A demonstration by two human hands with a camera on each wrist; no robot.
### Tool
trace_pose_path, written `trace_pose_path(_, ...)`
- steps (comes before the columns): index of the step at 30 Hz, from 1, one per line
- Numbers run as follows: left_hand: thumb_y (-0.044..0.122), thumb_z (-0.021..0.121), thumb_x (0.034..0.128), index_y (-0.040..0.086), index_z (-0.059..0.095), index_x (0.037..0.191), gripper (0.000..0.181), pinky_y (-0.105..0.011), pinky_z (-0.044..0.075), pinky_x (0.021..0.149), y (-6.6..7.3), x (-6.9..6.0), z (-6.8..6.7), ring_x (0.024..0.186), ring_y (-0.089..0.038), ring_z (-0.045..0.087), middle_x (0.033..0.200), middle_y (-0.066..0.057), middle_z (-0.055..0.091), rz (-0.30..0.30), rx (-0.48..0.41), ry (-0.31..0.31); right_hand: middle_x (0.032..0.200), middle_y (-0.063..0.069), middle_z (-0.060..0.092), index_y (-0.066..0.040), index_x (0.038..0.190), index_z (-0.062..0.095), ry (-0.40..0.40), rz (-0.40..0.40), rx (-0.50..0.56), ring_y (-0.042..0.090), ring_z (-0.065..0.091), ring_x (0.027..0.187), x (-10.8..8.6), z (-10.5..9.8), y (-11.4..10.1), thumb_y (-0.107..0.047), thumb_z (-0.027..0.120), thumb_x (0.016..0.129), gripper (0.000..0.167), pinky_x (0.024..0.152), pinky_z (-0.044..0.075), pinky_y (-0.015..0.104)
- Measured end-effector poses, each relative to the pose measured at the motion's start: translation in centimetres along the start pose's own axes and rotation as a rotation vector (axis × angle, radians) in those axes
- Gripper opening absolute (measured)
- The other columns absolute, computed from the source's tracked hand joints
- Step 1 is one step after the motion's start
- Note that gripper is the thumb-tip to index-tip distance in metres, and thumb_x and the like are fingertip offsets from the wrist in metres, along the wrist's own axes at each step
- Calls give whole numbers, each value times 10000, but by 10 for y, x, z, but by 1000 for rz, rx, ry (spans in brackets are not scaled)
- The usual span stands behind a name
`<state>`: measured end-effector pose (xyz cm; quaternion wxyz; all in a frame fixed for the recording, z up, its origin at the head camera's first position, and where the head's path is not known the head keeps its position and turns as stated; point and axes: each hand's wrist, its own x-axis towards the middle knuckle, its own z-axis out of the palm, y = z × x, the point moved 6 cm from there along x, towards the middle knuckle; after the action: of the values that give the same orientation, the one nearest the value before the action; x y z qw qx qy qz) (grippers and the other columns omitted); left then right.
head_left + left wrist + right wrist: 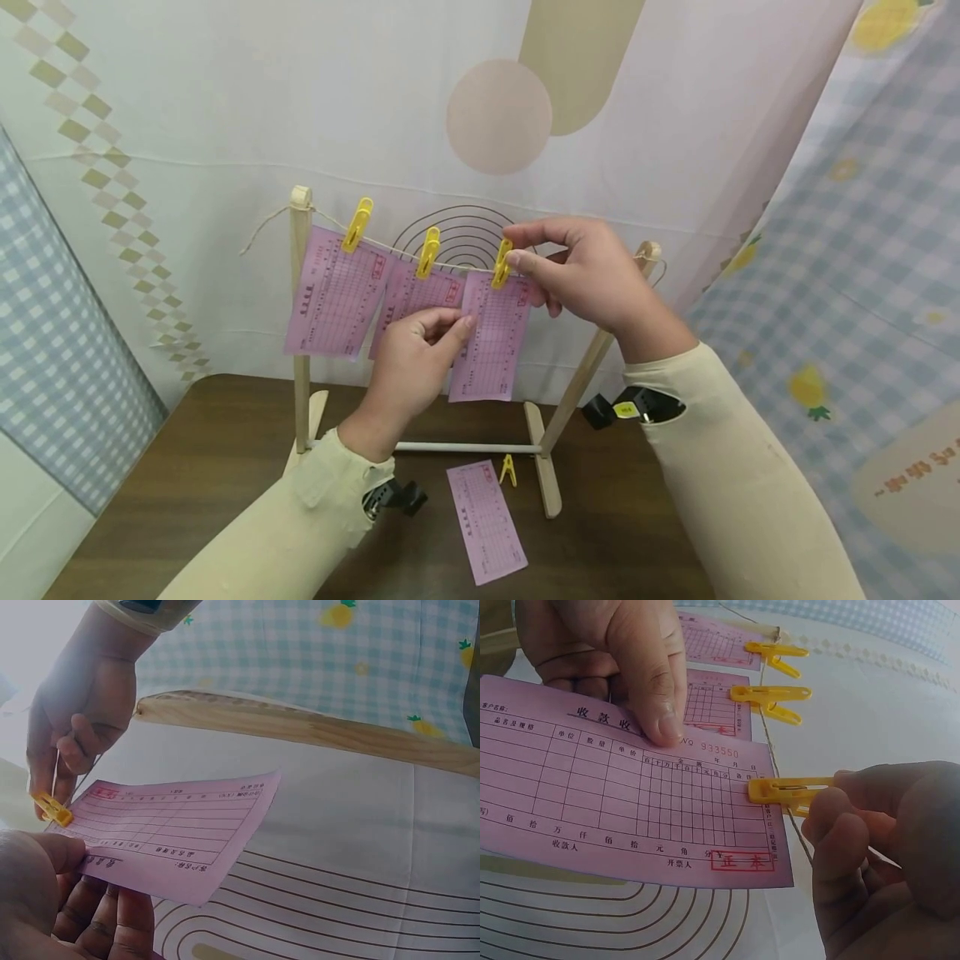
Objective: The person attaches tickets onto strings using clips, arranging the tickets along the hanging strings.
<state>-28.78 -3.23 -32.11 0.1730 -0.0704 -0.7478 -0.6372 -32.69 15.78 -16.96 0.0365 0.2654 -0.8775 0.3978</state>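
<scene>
My right hand (592,271) pinches a yellow clothespin (502,264) between thumb and forefinger; its jaws sit over the string and the top of a pink receipt slip (630,795). The left hand (416,358) pinches that slip's left edge, thumb on the printed face in the right wrist view. Two more pink slips hang to the left, one (333,292) under a clothespin (357,225), the other (416,296) under a clothespin (428,253); the left hand partly covers the middle slip. The string (774,750) runs behind the clothespins.
A wooden rack with a left post (302,333), right post (581,387) and white bottom bar (465,448) stands on the brown table (600,533). In front lie another pink slip (487,521) and a yellow clothespin (508,471). Patterned curtains (840,275) hang around.
</scene>
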Motion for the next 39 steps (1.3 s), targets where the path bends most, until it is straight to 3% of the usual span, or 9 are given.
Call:
trace_pose_path(6, 411, 775, 1083, 167, 847, 1243, 300, -392, 668, 900, -1, 0, 0, 1054, -177, 778, 1141, 9, 840, -24, -9, -15, 1018, 96, 807, -230, 1385, 795, 0, -4, -3, 220, 658, 599, 1, 1, 0, -265, 771, 1090, 299, 549, 592, 367)
trace_pose_path(11, 423, 780, 1079, 179, 842, 1244, 302, -429, 672, 942, -3, 0, 2, 1092, -185, 783, 1161, 16, 840, -34, -3, -43, 1159, 67, 816, -211, 1404, 784, -5, -1, -2, 220, 679, 616, 2, 3, 2, -252, 764, 1092, 315, 551, 590, 359)
trace_pose_path(15, 429, 778, 1077, 198, 819, 1260, 298, -440, 651, 966, -12, -1, 5, 1110, -189, 764, 1164, 34, 824, -60, 35, -101, 1282, 42, 805, -194, 1419, 772, -6, 3, 16, 233, 725, 649, 3, 3, 4, -249, 773, 1086, 338, 553, 593, 349)
trace_pose_path(20, 447, 782, 1071, 228, 771, 1335, 343, -456, 613, 986, -26, -5, 12, 1134, -208, 728, 1208, 34, 791, -114, 78, -209, 1320, 11, 796, -212, 1429, 760, -7, 11, 34, 243, 774, 702, 4, 4, 5, -252, 782, 1083, 348, 568, 608, 339)
trace_pose_path(24, 423, 793, 1065, 219, 739, 1387, 384, -462, 611, 1008, -36, -8, 15, 1172, -216, 727, 1257, 16, 780, -132, 88, -261, 1379, -9, 771, -231, 1440, 752, 7, -9, 27, 236, 780, 758, 3, 4, 5, -261, 786, 1079, 364, 618, 634, 343)
trace_pose_path(29, 382, 801, 1062, 192, 723, 1406, 401, -469, 613, 1027, -48, -13, 18, 1182, -229, 721, 1260, -8, 775, -129, 97, -299, 1473, -21, 707, -235, 1485, 719, 60, -89, 48, 271, 794, 869, -2, 1, 2, -215, 790, 1066, 425, 746, 691, 415)
trace_pose_path(36, 358, 802, 1055, 189, 660, 1510, 506, -521, 572, 1178, -62, -22, 19, 1399, -290, 684, 1443, -9, 724, -121, 68, -358, 1373, 93, 692, -110, 1465, 725, 207, -285, 49, 129, 774, 1007, -22, -5, 3, -84, 770, 1045, 423, 794, 617, 231)
trace_pose_path(39, 350, 805, 1053, 161, 622, 1558, 569, -524, 553, 1205, -70, -25, 18, 1450, -320, 661, 1496, -34, 703, -129, 77, -373, 1307, 157, 711, -46, 1420, 742, 248, -355, 84, 120, 762, 1016, -33, -4, 8, -17, 764, 1024, 398, 852, 630, 218)
